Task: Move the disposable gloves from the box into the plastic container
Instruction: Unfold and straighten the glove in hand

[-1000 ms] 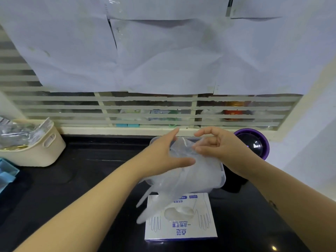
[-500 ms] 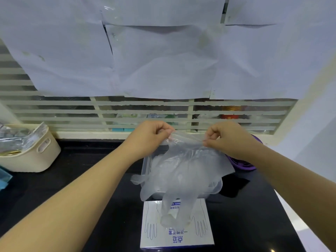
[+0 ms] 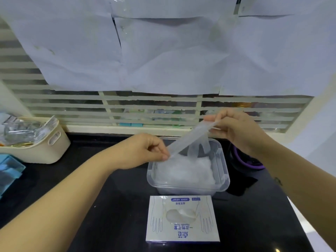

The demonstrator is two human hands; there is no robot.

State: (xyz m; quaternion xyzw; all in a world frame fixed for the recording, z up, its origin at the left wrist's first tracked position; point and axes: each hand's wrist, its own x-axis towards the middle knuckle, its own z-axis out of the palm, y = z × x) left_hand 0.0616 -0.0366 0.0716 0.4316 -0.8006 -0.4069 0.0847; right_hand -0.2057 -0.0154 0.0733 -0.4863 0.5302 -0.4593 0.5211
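Both pinch glove point(image 3: 190, 137) taut above plastic container point(image 3: 225, 171): left hand point(image 3: 143, 151) lower, right hand point(image 3: 240, 130) higher.

We see the box point(image 3: 182, 220) lying on the counter point(image 3: 118, 215) nearest the viewer, with the plastic container point(image 3: 223, 168) directly behind it. In the container lies a heap of gloves point(image 3: 183, 171); above it, one glove point(image 3: 189, 139) spans from the left hand point(image 3: 143, 151), beside the container's left rim, up to the right hand point(image 3: 240, 130), over its far right corner. Just right of the container sits a round vessel point(image 3: 243, 160); well apart at the left, a basket point(image 3: 54, 151) stands before the slatted window point(image 3: 145, 106), whose upper part lies behind paper sheets point(image 3: 163, 60).
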